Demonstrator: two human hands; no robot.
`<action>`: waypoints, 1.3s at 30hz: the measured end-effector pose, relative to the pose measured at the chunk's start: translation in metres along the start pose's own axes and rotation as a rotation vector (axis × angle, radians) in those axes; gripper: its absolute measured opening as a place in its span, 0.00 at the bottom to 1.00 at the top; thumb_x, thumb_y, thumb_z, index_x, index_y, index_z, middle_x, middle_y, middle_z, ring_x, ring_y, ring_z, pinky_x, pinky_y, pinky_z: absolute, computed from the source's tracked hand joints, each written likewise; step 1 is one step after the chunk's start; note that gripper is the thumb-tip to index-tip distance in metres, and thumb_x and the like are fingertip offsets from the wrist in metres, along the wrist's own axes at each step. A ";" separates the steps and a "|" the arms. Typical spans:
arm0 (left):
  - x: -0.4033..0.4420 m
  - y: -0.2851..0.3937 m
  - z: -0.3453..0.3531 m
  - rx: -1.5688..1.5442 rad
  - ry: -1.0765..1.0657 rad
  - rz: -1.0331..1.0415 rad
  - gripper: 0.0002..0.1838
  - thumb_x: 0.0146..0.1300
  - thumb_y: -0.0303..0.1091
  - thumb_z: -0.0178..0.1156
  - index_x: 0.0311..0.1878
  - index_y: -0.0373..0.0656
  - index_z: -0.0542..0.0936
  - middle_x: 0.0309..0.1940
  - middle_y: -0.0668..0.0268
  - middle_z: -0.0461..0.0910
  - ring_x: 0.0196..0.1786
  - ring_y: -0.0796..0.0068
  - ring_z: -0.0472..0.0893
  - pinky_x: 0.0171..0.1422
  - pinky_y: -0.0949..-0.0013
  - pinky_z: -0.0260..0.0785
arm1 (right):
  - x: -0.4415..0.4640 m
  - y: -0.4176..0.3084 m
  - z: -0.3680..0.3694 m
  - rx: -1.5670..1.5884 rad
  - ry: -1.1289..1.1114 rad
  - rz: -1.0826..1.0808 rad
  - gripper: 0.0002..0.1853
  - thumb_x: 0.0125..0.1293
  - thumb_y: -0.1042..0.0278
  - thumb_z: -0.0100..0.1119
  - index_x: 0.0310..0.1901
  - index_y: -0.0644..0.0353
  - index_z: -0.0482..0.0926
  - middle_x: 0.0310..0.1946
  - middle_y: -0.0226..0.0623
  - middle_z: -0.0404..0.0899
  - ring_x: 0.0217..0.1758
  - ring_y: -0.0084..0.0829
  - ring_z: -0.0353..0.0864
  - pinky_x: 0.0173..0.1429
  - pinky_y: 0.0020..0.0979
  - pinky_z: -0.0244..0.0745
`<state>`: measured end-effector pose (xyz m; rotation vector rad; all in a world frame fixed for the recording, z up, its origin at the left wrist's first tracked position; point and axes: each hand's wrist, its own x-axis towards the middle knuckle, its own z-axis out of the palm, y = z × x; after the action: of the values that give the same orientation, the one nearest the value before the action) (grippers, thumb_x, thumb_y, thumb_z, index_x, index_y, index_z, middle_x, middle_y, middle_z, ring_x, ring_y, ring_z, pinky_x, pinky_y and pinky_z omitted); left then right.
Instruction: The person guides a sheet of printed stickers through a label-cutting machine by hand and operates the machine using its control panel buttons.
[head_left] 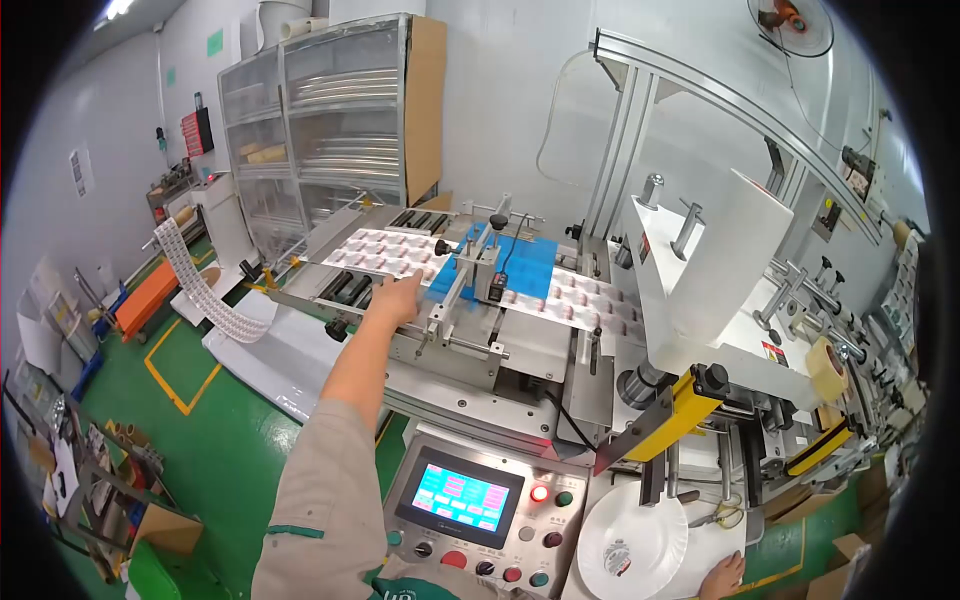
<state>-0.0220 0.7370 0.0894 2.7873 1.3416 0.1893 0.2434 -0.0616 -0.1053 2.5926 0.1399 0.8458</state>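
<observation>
My left hand (398, 298) reaches over the machine bed, its fingers stretched to the near edge of a printed label web (385, 252); whether they press on it I cannot tell. The web runs under a blue sheet (530, 268) and a sensor bracket (487, 270), and comes out on the right as more printed web (575, 298). My right hand (722, 577) lies low at the right on a white tabletop, its fingers laid out and partly cut off by the view. Beside it are a white plate (632, 545) and yellow-handled scissors (728, 515).
A control panel with a lit touchscreen (458, 497) and several buttons stands before me. Right of it are a yellow safety bar (680, 415) and a white press housing (725, 270). A label strip (195, 280) hangs at the left. Shelves (345, 120) stand behind.
</observation>
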 end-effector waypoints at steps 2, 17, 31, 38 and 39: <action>0.002 0.000 0.002 0.037 0.007 -0.009 0.39 0.51 0.33 0.58 0.68 0.55 0.55 0.58 0.65 0.71 0.63 0.52 0.63 0.61 0.47 0.58 | 0.006 -0.006 -0.033 0.032 -0.150 0.090 0.17 0.62 0.58 0.47 0.49 0.54 0.75 0.46 0.38 0.75 0.47 0.37 0.74 0.41 0.43 0.73; -0.005 0.002 -0.006 -0.061 0.007 0.011 0.39 0.49 0.32 0.61 0.67 0.54 0.57 0.59 0.65 0.70 0.61 0.53 0.65 0.61 0.49 0.59 | 0.008 -0.006 -0.040 0.159 -0.141 0.079 0.17 0.64 0.59 0.45 0.51 0.56 0.75 0.48 0.43 0.73 0.50 0.40 0.72 0.44 0.46 0.73; -0.006 0.001 -0.005 -0.064 0.050 0.035 0.39 0.49 0.28 0.58 0.66 0.52 0.56 0.61 0.63 0.67 0.61 0.52 0.65 0.61 0.49 0.60 | 0.008 -0.010 -0.069 0.133 -0.140 0.040 0.18 0.64 0.60 0.45 0.51 0.57 0.75 0.48 0.42 0.74 0.48 0.41 0.75 0.46 0.42 0.73; -0.006 0.000 -0.006 -0.056 0.032 0.021 0.36 0.50 0.27 0.56 0.65 0.52 0.57 0.61 0.64 0.68 0.60 0.53 0.66 0.60 0.50 0.60 | 0.003 0.000 -0.034 0.027 0.038 -0.037 0.15 0.60 0.62 0.49 0.47 0.55 0.78 0.43 0.39 0.76 0.44 0.38 0.76 0.37 0.40 0.74; -0.005 0.000 -0.005 -0.048 0.041 0.019 0.36 0.50 0.27 0.55 0.65 0.52 0.57 0.61 0.64 0.68 0.60 0.53 0.66 0.60 0.50 0.60 | 0.002 0.000 -0.031 0.021 0.045 -0.046 0.15 0.60 0.63 0.49 0.47 0.54 0.77 0.44 0.39 0.76 0.44 0.37 0.76 0.37 0.40 0.75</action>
<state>-0.0251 0.7332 0.0936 2.7722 1.3006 0.2768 0.2270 -0.0502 -0.0819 2.5808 0.2214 0.8907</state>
